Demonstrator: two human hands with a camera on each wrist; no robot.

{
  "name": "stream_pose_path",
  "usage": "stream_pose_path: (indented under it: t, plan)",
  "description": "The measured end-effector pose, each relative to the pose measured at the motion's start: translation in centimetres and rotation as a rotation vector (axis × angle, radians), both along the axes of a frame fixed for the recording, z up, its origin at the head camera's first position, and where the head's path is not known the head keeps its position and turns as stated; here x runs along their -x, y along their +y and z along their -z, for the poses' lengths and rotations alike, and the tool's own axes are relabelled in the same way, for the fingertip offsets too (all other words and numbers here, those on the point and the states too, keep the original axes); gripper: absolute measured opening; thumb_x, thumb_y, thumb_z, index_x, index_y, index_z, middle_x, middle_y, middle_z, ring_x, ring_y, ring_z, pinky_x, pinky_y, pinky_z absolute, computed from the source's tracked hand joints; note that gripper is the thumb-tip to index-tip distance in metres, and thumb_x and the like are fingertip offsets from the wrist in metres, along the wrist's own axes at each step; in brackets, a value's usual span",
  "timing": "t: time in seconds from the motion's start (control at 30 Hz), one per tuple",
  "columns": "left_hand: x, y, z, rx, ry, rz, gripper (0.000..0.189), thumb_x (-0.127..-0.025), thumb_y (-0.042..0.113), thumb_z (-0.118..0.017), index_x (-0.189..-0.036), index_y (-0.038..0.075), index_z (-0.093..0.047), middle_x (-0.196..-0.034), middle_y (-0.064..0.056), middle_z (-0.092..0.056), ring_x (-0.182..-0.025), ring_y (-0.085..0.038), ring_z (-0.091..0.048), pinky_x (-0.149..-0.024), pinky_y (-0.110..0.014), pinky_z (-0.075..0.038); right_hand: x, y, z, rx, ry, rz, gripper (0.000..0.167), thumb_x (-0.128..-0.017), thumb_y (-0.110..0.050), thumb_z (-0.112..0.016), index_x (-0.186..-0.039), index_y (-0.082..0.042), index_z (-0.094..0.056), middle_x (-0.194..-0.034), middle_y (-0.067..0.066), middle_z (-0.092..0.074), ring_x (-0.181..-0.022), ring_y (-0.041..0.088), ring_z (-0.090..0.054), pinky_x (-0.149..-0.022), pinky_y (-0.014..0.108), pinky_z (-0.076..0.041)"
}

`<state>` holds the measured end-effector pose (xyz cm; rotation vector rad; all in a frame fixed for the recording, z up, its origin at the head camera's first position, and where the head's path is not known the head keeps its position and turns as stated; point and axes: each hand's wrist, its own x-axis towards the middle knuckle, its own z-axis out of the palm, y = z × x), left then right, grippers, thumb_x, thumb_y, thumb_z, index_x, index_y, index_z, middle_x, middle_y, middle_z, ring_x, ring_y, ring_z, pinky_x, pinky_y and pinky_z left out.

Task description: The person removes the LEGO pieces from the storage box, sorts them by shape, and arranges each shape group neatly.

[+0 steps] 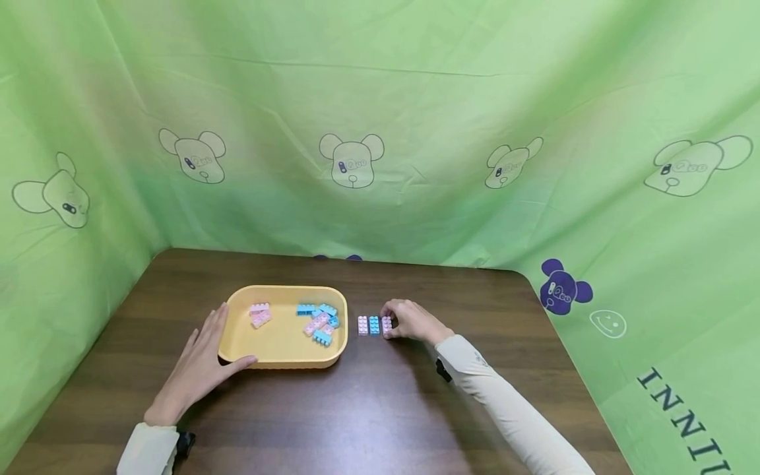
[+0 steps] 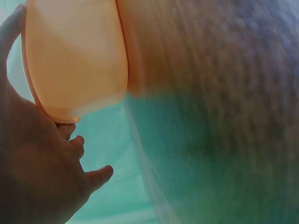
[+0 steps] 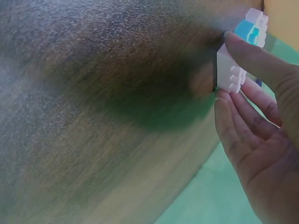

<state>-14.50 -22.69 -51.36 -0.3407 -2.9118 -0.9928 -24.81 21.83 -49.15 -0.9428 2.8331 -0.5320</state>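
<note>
My right hand [image 1: 415,322] pinches a pink toy brick [image 3: 226,70] between thumb and fingers, low at the table surface. That brick is rightmost in a short row, with a blue brick [image 1: 374,325] beside it and another pink brick [image 1: 362,325] at the row's left end. All have their studs facing up. At the left end of a yellow tray [image 1: 285,363], my left hand [image 1: 202,359] rests against the wall. Its fingers lie fairly straight along the side, with the thumb at the front rim.
Inside the tray, several blue and pink bricks [image 1: 316,324] lie heaped at the right, and a few pink bricks [image 1: 260,316] sit at the left. The brown table [image 1: 380,409] backs onto a green curtain [image 1: 356,218] that also hangs along both sides.
</note>
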Motion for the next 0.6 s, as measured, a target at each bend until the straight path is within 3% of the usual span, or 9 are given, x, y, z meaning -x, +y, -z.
stream_pose_path:
  t: [0.37, 0.6]
  plan:
    - [0.11, 0.01, 0.11, 0.003, 0.008, -0.001, 0.122, -0.091, 0.059, -0.078, -0.171, 0.008, -0.002, -0.176, -0.021, -0.010, -0.160, -0.044, -0.010, -0.124, -0.071, -0.012, -0.04, 0.08, 0.20, -0.012, 0.004, 0.014, 0.037, -0.081, -0.014, -0.093, -0.109, -0.002, -0.073, -0.102, 0.005, -0.069, -0.088, 0.020, -0.066, -0.081, 0.034, -0.058]
    - [0.12, -0.07, 0.18, 0.001, 0.011, -0.002, 0.122, -0.091, 0.059, -0.078, -0.171, 0.008, -0.002, -0.176, -0.021, -0.011, -0.160, -0.044, -0.010, -0.124, -0.071, -0.012, 0.05, 0.06, -0.33, -0.035, -0.048, 0.013, 0.053, -0.080, -0.017, -0.094, -0.125, 0.001, -0.072, -0.114, 0.010, -0.071, -0.098, 0.022, -0.068, -0.092, 0.040, -0.059]
